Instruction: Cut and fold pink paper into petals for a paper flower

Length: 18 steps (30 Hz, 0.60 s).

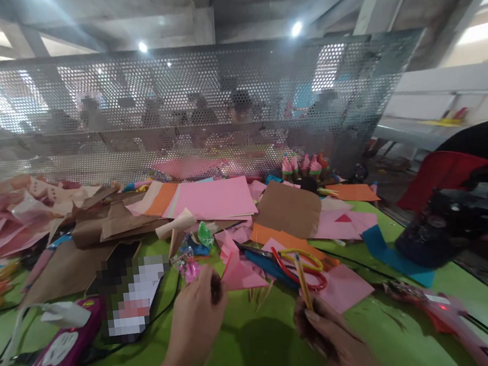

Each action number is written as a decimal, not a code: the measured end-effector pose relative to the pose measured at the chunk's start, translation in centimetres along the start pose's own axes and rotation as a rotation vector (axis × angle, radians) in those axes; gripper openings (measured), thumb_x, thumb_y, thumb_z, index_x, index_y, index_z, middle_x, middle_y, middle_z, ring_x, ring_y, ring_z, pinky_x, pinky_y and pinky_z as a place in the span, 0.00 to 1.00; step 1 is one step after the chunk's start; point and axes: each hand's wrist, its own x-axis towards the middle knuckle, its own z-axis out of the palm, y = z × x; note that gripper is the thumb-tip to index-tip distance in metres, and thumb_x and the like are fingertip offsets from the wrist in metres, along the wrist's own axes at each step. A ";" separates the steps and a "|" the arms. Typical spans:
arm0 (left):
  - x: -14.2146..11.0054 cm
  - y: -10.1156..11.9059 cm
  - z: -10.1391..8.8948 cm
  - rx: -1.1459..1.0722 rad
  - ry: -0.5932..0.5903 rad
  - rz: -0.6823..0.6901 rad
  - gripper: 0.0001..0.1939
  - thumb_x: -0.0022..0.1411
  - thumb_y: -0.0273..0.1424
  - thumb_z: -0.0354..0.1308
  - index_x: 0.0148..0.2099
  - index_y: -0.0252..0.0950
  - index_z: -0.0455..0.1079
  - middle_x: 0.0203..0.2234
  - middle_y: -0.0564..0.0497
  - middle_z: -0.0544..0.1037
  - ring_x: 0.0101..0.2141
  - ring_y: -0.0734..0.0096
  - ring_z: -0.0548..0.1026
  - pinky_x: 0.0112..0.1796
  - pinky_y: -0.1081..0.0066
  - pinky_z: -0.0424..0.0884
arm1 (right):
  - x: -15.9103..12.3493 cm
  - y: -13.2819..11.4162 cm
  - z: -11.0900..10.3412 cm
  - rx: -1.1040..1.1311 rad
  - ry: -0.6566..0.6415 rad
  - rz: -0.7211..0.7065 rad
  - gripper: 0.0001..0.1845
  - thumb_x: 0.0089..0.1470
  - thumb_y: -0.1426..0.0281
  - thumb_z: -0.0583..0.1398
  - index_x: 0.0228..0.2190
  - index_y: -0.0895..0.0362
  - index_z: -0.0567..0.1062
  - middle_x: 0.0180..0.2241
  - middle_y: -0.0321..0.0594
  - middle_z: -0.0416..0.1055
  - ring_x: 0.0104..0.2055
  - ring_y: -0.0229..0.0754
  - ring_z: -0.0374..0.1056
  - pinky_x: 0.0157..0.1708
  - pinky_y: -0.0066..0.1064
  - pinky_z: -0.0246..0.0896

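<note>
My right hand (329, 332) is closed round a thin yellow pencil (302, 282), which stands upright with its dark end at the top. My left hand (197, 314) has its fingers curled together, and what they hold, if anything, is hidden. Just behind its knuckles lies a pink candy in a clear wrapper (189, 269), with a green wrapped candy (204, 234) beyond. Between the hands rests a folded piece of pink paper (241, 270). Scissors with red and yellow handles (320, 277) lie on paper behind the pencil.
A phone (140, 297) and a purple power strip (70, 338) are at the left. On the right, a pink glue gun (448, 312) shows a red light. Paper sheets (214, 198) pile up before a perforated metal screen (174, 108), with people behind it. Small pink-topped cones (314, 166) stand there.
</note>
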 end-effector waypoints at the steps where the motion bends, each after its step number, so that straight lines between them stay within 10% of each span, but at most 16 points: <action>1: -0.8 0.2 0.1 -0.079 0.027 -0.012 0.04 0.60 0.26 0.49 0.33 0.41 0.58 0.25 0.55 0.73 0.26 0.69 0.73 0.29 0.73 0.62 | 0.0 0.1 0.1 -0.062 -0.008 -0.016 0.18 0.38 0.58 0.72 0.33 0.51 0.80 0.32 0.36 0.74 0.38 0.44 0.67 0.40 0.31 0.63; 8: -5.4 2.4 1.3 -0.276 0.053 -0.016 0.04 0.61 0.27 0.49 0.34 0.41 0.59 0.21 0.55 0.71 0.21 0.71 0.70 0.25 0.73 0.64 | -0.5 -0.5 2.0 -0.191 -0.129 -0.059 0.19 0.48 0.55 0.66 0.41 0.49 0.77 0.38 0.37 0.72 0.39 0.43 0.65 0.37 0.28 0.61; 18: -7.7 2.3 1.1 -0.212 0.049 0.438 0.13 0.58 0.25 0.54 0.44 0.42 0.69 0.30 0.52 0.77 0.30 0.67 0.75 0.34 0.68 0.68 | 0.3 -0.9 2.4 -0.328 -0.099 -0.158 0.08 0.42 0.71 0.66 0.31 0.55 0.76 0.27 0.33 0.69 0.31 0.41 0.62 0.32 0.28 0.56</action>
